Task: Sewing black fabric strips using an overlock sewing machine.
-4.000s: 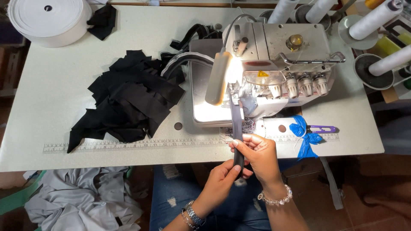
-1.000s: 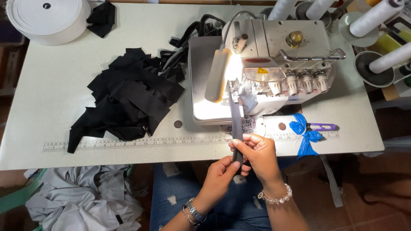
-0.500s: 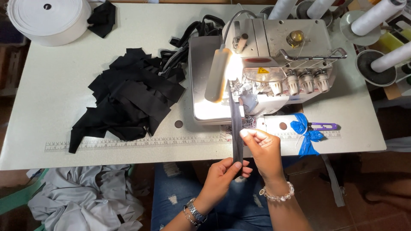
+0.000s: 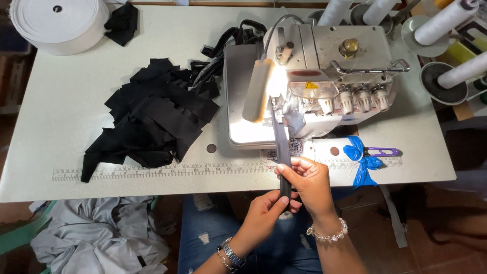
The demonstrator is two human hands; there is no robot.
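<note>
Since half a second ago both hands have barely shifted: the right hand (image 4: 310, 183) keeps its pinch high on the dark fabric strip (image 4: 280, 147), while the left hand (image 4: 266, 213) stays closed on the strip's lower end, just below the front edge of the bench (image 4: 61, 116). Compared with four seconds ago, the right hand sits a little higher up the strip. That strip runs straight and taut from the two hands up over the ruler (image 4: 152, 171) printed along the bench edge to the needle area of the overlock sewing machine (image 4: 329, 71), whose lamp (image 4: 257, 96) glows over the lit plate. Left of the machine lies a pile of black fabric pieces (image 4: 152, 114), spread out flat. A big roll of white tape (image 4: 56, 23) sits in the far left corner. Thread cones (image 4: 446, 23) stand at the far right. Near the right hand, a blue ribbon bow (image 4: 361, 160) rests beside purple snips (image 4: 381, 150). Grey cloth (image 4: 96, 238) is heaped below the bench at left.
</note>
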